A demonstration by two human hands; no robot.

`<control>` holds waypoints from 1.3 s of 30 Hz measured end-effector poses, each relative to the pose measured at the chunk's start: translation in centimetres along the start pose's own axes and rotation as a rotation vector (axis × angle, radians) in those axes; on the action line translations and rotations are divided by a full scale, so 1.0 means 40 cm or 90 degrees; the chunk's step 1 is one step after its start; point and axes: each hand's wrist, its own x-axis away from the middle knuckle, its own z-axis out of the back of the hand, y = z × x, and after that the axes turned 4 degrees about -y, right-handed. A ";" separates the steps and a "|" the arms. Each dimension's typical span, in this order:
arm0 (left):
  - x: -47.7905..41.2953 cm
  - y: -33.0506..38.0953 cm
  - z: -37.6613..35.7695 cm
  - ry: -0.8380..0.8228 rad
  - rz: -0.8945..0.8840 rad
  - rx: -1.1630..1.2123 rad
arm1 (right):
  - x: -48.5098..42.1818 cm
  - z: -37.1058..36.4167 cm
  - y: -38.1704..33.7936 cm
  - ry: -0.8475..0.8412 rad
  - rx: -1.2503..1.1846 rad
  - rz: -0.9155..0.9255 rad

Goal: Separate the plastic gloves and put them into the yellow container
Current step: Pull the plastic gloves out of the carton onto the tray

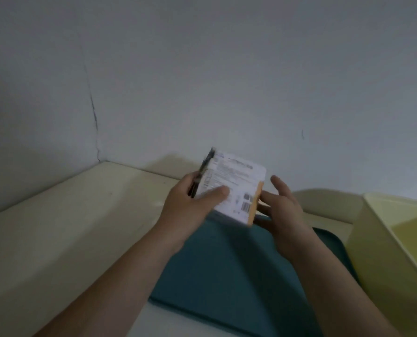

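Observation:
A flat white pack of plastic gloves [236, 183], printed with text and barcodes and edged in orange on its right side, is held up above a teal tray [226, 271]. My left hand [190, 203] grips the pack's left side, thumb across its face. My right hand [282, 207] is at the pack's right orange edge with fingers spread and relaxed; the fingertips touch or nearly touch it. The yellow container [384, 239] stands at the right, open at the top. The picture is blurred by motion.
A cream table [69, 227] runs left and back to a grey-white wall [202, 81] with a dark crack. The tray lies on the table between my forearms and butts against the container.

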 end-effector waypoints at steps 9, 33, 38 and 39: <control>0.002 -0.017 -0.020 0.025 -0.177 -0.400 | 0.017 -0.021 0.016 -0.168 0.397 0.123; 0.000 0.011 -0.008 -0.058 -0.151 -0.270 | -0.011 0.025 0.038 -0.043 0.520 0.376; -0.007 0.051 0.015 0.081 -0.162 -0.090 | -0.008 0.026 0.018 0.038 0.494 0.383; -0.010 0.058 0.028 0.079 -0.151 -0.078 | -0.010 0.031 0.016 0.047 0.497 0.377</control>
